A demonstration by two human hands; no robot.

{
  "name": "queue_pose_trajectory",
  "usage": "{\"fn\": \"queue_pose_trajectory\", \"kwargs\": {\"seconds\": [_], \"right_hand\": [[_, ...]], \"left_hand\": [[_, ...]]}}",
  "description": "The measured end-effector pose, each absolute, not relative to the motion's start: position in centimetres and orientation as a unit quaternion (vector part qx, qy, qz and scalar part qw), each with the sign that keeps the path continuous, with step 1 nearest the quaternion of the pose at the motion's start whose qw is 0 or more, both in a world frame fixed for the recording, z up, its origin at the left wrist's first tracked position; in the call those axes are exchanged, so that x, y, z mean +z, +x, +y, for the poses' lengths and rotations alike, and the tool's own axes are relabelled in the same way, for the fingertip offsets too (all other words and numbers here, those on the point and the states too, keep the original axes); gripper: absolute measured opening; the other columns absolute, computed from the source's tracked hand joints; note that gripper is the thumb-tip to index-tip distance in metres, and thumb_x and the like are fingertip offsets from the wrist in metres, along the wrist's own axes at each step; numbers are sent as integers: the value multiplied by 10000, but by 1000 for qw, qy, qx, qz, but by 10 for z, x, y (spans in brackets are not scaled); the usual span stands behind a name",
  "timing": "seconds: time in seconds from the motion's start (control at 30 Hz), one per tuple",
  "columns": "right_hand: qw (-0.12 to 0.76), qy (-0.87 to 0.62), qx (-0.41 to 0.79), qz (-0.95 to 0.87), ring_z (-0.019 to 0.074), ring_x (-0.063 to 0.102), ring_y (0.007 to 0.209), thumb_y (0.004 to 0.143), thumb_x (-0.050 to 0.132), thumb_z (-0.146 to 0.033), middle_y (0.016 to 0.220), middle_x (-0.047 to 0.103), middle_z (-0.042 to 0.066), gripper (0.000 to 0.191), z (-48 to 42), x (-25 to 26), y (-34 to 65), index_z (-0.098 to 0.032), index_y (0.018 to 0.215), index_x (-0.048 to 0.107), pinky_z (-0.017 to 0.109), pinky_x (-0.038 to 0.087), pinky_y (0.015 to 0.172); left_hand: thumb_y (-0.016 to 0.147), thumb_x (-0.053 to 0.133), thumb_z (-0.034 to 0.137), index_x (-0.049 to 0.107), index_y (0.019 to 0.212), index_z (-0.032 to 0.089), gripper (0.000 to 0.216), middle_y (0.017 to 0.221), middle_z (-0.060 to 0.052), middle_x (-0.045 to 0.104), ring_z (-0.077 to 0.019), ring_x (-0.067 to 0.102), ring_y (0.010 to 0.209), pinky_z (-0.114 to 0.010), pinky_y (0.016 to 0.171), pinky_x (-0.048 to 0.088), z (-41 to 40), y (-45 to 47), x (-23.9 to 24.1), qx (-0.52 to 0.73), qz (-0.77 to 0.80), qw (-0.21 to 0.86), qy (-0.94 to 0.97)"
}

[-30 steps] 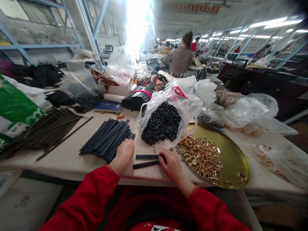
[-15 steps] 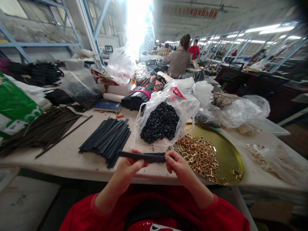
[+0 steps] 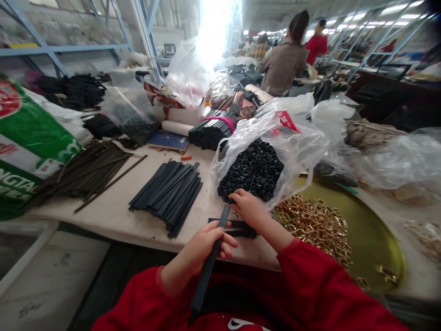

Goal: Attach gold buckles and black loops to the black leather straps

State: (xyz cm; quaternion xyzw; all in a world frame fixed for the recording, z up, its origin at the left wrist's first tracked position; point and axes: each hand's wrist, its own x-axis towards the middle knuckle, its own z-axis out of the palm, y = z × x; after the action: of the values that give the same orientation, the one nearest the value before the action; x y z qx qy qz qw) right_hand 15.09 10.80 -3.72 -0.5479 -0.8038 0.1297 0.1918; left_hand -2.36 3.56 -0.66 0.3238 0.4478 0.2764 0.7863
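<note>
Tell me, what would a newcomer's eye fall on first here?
Probably the heap of small, shiny gold metal buckles on the round golden tray, at the right of the pale-topped table. Next, the pile of little black rings in a crumpled translucent white plastic bag, just beyond the hands. Then the left hand, holding a long, flat, dark strip, and the right hand at the rings' near edge.

Past the pale tabletop (image 3: 113, 209), I can see a big, long room with a very bright white glow (image 3: 220, 27) far back, a blue metal rack (image 3: 86, 47) on the left, long white lamps (image 3: 402, 7) up high, and more blue bars (image 3: 382, 53) on the right.
</note>
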Motion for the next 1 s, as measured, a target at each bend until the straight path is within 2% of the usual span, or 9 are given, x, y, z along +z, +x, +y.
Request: {"fn": "queue_pose_trajectory", "kwargs": {"seconds": [0.1,0.2,0.27,0.37,0.43,0.6,0.8,0.93,1.0], "right_hand": [[166,-562,112,-802,203,565,828,780,525,-115,900,585,85,177,118,-47,149,-188,903,628,303,421,742],[255,-581,176,-752,199,563,820,790,517,-164,899,591,79,145,115,-45,153,-184,895,616,324,427,750],[333,-585,310,-671,180,571,752,793,524,-242,827,601,52,143,106,-38,156,-179,897,600,328,449,716],[406,-544,556,-480,131,573,630,762,567,-376,724,602,5,243,83,-25,159,-175,897,586,301,478,643],[429,-511,640,-380,102,572,602,705,632,-405,726,611,-7,287,66,-19,160,-174,872,596,271,480,626],[442,-504,657,-344,68,546,539,615,724,-367,657,622,-27,291,34,-12,166,-163,801,631,218,451,574],[410,-493,636,-430,74,515,509,646,703,-362,543,589,-42,266,3,-12,176,-147,783,628,221,408,555],[399,-491,645,-428,76,513,513,622,713,-379,571,591,-44,303,-16,-15,167,-152,788,604,226,404,555],[415,-499,640,-411,79,506,502,615,714,-387,569,579,-51,319,-24,-17,158,-163,792,574,225,405,540]], "left_hand": [[812,403,219,440,1038,130,247,659,-39,639,-75,538,434,-147,398,379,39,-29,-8,276,454,787,314],[816,389,218,449,1014,135,223,710,-38,627,-73,547,468,-148,410,387,42,-29,-8,262,461,789,312],[821,400,245,480,972,137,202,732,-18,595,-60,530,476,-146,417,385,45,-27,-9,264,467,774,337],[846,384,360,513,893,136,263,621,28,523,-43,435,403,-142,376,315,46,-22,-12,257,470,724,435],[854,348,424,510,846,140,327,527,50,473,-49,378,363,-152,355,269,44,-19,-13,236,460,685,513],[862,299,400,515,835,152,330,439,77,389,-76,314,350,-182,360,232,33,-20,-3,146,445,623,627],[847,335,385,559,745,157,336,524,45,449,-108,407,495,-201,480,314,24,-29,27,44,398,560,725],[850,342,370,576,820,172,307,696,8,541,-138,476,678,-217,631,380,15,-19,26,86,367,528,761],[850,336,407,547,817,167,321,689,4,527,-137,469,655,-220,600,383,9,-10,20,119,394,526,744]]}}
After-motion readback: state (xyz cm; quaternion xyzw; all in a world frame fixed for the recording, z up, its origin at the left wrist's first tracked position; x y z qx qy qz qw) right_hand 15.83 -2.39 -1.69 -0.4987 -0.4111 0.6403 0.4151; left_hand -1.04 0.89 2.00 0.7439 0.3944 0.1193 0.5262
